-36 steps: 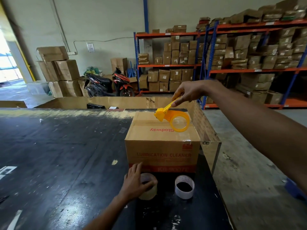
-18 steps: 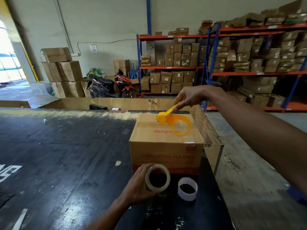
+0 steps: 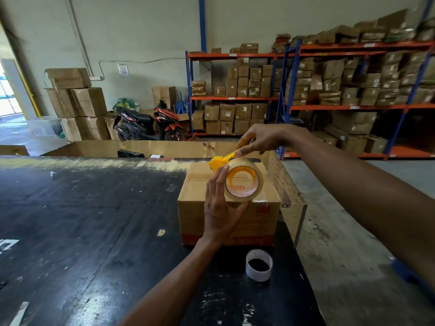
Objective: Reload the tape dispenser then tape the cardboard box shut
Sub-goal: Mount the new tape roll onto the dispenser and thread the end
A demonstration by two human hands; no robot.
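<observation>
A brown cardboard box [image 3: 193, 217] with red print stands on the black table, flaps down. Above its top my right hand [image 3: 261, 140] pinches the handle of a yellow tape dispenser [image 3: 217, 162]. My left hand [image 3: 221, 208] holds a clear tape roll [image 3: 244, 182] against the dispenser's yellow ring, which shows through the roll's hole. An empty white tape core [image 3: 259, 267] stands on the table in front of the box.
The black table [image 3: 82, 231] ends just right of the box, with concrete floor beyond. A large open carton [image 3: 141, 147] borders the table's far edge and right side. Shelves of boxes, stacked cartons and a parked scooter [image 3: 146, 123] fill the background.
My left hand lifted the clear tape roll off the table and brought it up to the dispenser's ring. My right hand kept the dispenser over the box.
</observation>
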